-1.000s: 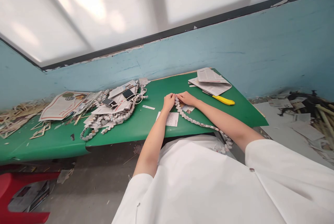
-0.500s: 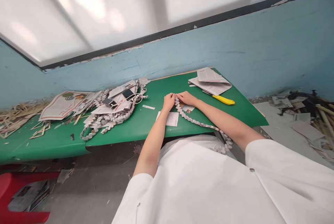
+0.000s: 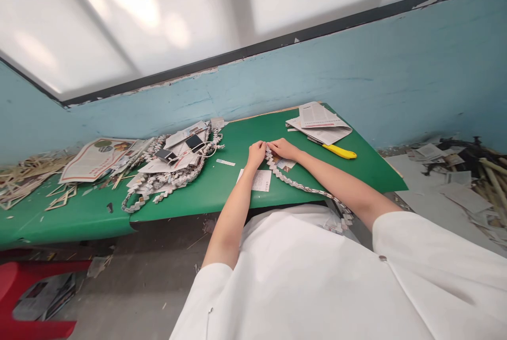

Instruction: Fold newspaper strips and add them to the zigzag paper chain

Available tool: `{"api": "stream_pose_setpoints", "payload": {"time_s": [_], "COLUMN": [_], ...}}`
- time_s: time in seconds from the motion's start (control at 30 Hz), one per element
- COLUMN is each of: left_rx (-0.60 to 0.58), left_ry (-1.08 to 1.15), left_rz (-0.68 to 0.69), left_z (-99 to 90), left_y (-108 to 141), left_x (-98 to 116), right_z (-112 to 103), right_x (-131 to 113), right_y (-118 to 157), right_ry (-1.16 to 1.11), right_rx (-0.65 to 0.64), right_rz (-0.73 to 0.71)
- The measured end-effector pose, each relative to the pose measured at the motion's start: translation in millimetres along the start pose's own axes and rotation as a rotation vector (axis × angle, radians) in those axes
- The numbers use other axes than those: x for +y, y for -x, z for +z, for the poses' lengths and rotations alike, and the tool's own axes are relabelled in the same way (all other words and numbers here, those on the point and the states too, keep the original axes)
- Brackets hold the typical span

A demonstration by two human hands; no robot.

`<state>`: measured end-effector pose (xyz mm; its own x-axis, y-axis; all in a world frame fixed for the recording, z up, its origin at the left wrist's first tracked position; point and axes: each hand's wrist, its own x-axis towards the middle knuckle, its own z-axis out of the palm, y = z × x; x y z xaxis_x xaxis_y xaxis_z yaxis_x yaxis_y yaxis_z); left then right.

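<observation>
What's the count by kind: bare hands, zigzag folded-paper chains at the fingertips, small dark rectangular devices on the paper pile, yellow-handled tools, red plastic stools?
Bare hands: 2 (left hand, right hand)
Zigzag folded-paper chain at the fingertips: 1
Small dark rectangular devices: 2 (one, another)
Long yellow-handled tool: 1
Red plastic stool: 1
Total: 7

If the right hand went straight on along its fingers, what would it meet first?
Probably the left hand, its fingertips almost against the right's at the folded-paper chain's end; depth is unclear.
</observation>
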<state>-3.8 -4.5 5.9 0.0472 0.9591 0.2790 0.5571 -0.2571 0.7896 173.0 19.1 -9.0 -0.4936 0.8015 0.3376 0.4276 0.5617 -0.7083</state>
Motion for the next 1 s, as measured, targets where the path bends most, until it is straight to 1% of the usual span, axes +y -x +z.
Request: {"api": "stream_pose_setpoints", "payload": {"time_s": [0.4,1.0], "left_rx": [0.009,0.01], "left_ry": [-0.023,-0.019], "left_rz": [0.01,0.012], "left_z": [0.6,0.8], "left_y": [-0.8,-0.6], "left_x": [-2.3,-1.9], "right_z": [0.3,0.5], "right_x": [2.0,1.2], "right_y": [-0.4,-0.7], "right_ry": [0.017,0.008], "right_rx": [0.001,-0.005], "right_rz": [-0.016,0.001]}}
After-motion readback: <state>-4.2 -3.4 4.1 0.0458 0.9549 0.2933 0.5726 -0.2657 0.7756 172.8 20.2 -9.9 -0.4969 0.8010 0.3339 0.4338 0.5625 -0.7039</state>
